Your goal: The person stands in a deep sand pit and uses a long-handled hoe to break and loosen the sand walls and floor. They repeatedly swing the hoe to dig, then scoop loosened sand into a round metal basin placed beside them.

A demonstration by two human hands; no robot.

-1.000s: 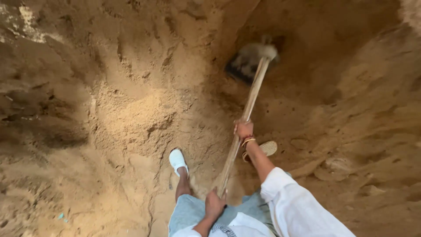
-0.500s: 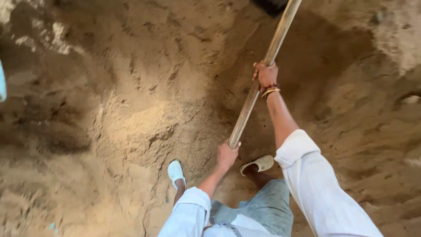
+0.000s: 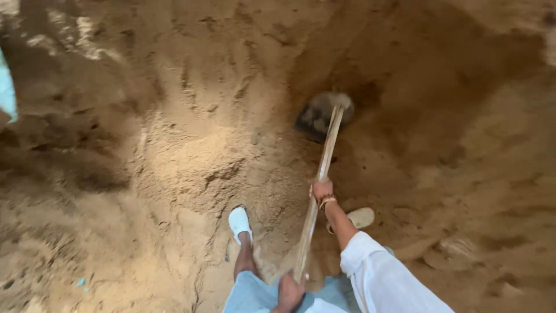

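A hoe with a long wooden handle [image 3: 323,174] and a dark metal blade [image 3: 319,116] points away from me, its blade down in the sandy soil. My right hand [image 3: 321,190] grips the handle near its middle; a bangle sits on that wrist and a white sleeve covers the arm. My left hand [image 3: 289,293] grips the handle's near end at the bottom edge of the view. My feet in pale sandals [image 3: 239,222] stand on either side of the handle.
Loose sandy earth [image 3: 191,150] is heaped to the left, lit by a patch of sun. A dug hollow in shadow [image 3: 428,98] lies ahead and to the right. A pale blue object [image 3: 7,93] shows at the left edge.
The hoe was lifted with its blade out of view, then swung down; the blade now rests in the soil ahead. My right hand came down and closer to me.
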